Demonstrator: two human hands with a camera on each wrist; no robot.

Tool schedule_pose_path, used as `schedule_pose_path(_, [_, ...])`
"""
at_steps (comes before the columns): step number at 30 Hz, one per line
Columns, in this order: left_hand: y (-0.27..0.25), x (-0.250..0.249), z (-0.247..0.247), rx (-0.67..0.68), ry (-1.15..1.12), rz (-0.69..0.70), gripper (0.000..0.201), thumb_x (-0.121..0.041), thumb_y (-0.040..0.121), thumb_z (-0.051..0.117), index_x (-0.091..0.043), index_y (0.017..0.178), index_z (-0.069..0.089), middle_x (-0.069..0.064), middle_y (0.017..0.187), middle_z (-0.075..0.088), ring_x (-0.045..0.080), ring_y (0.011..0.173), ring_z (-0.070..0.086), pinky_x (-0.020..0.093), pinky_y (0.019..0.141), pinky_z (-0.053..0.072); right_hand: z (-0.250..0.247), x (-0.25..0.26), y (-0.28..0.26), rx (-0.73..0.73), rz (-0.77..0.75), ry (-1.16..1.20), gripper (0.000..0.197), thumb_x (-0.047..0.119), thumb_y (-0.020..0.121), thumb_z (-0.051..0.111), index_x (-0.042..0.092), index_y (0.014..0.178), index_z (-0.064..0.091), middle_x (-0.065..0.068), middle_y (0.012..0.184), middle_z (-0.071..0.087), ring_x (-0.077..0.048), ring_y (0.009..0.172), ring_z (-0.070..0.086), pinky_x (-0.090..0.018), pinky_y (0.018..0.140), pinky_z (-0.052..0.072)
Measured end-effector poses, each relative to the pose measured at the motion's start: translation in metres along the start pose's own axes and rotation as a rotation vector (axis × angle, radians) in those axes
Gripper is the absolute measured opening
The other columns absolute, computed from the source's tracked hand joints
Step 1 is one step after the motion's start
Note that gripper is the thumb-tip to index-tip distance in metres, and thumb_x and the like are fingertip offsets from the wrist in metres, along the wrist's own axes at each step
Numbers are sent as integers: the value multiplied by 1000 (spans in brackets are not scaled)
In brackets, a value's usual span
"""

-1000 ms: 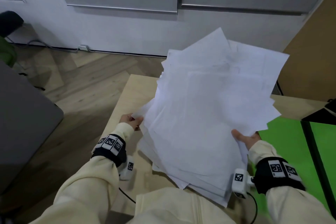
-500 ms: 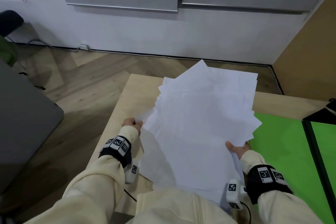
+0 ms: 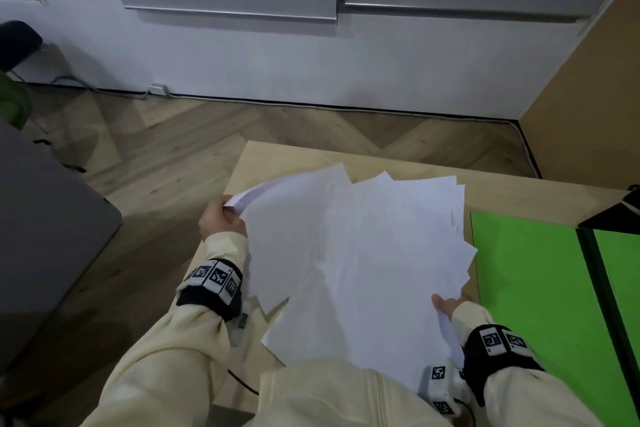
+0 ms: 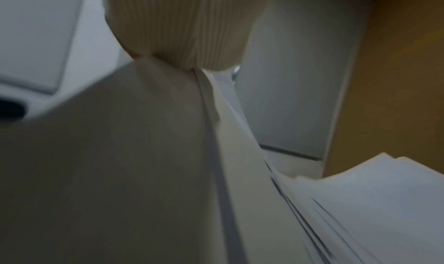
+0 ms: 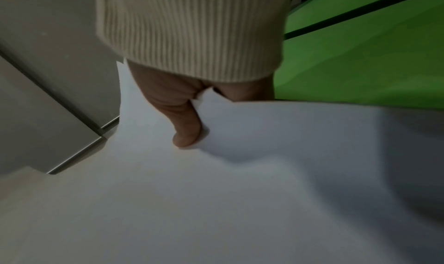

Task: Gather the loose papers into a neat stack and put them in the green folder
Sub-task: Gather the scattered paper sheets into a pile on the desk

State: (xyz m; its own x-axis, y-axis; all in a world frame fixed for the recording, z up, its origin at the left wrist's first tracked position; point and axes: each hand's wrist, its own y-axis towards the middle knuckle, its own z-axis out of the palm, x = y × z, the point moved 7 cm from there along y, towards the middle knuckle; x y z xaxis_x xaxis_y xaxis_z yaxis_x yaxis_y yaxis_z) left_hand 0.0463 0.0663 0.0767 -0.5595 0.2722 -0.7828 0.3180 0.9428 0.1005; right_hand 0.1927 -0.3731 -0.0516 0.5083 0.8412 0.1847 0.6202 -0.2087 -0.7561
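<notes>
Left hand (image 3: pixel 221 218) and right hand (image 3: pixel 446 305) pinch opposite edges of fanned papers (image 3: pixel 363 253) over counter (image 3: pixel 277 163). Risk: loose sheets slide out before reaching folder (image 3: pixel 526 288).

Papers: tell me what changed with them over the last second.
The papers came down from a raised, tilted hold to lie low over the table, still fanned. The left hand slid up to grip their far left corner. The right hand stays pinching the right edge; the green folder lies open, unmoved.
</notes>
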Motion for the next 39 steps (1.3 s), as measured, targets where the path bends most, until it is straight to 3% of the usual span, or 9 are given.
schedule_pose_path(8, [2,-114,-58,-174,-353,431,24,1,75,45,-3,87,65,3,74,59,14,68,51,23,61,39,8,16,4,19,-42,-74,63,34,99,31,-3,148,14,-14,157,16,-23,146,19,-26,113,22])
schedule_pose_path(13, [15,-132,-74,-276,-526,350,19,-4,84,43,-5,79,61,-10,61,47,-7,53,43,11,56,34,12,20,7,6,-11,26,57,31,102,18,-2,147,17,-17,157,15,-24,146,16,-25,113,21])
schedule_pose_path(15, [18,-114,-56,-235,-489,208,22,-9,90,45,-8,71,55,1,59,48,-2,53,46,15,57,36,16,18,9,39,9,27,56,31,102,22,-3,147,21,-18,155,20,-27,145,20,-28,113,23])
schedule_pose_path(22, [-35,8,36,155,-186,-346,34,-18,93,45,7,108,62,26,109,66,36,103,63,39,85,48,28,17,14,136,-23,127,97,72,79,36,11,150,14,-12,158,15,-30,145,19,-40,119,17])
schedule_pose_path(25, [-63,41,61,390,28,-408,32,-12,88,49,6,111,61,26,106,67,37,97,65,39,85,50,32,16,29,132,-57,183,131,97,46,32,16,148,26,-12,157,21,-32,144,22,-43,119,18])
schedule_pose_path(29, [-99,69,77,868,245,-627,48,4,81,55,0,127,42,29,75,60,38,65,67,51,79,56,23,26,7,119,-53,302,102,74,75,44,10,149,16,-11,158,17,-28,145,20,-40,119,18])
schedule_pose_path(32, [-103,72,75,1130,595,-467,58,-19,74,71,4,122,49,21,91,71,30,70,71,41,81,58,22,33,8,116,-96,286,91,61,83,50,-1,145,25,-17,152,29,-29,141,30,-36,116,23])
schedule_pose_path(35, [-69,64,82,908,743,-213,64,-44,66,71,-5,115,61,11,103,69,28,93,68,33,83,55,29,39,7,93,-151,181,102,67,65,63,8,143,36,-12,143,47,-29,128,49,-37,110,36])
schedule_pose_path(39, [-67,54,102,812,808,18,77,-49,76,62,-10,137,35,8,139,36,29,129,39,39,105,41,40,47,5,73,-196,93,100,59,65,70,7,143,34,-12,138,52,-30,123,52,-35,102,42])
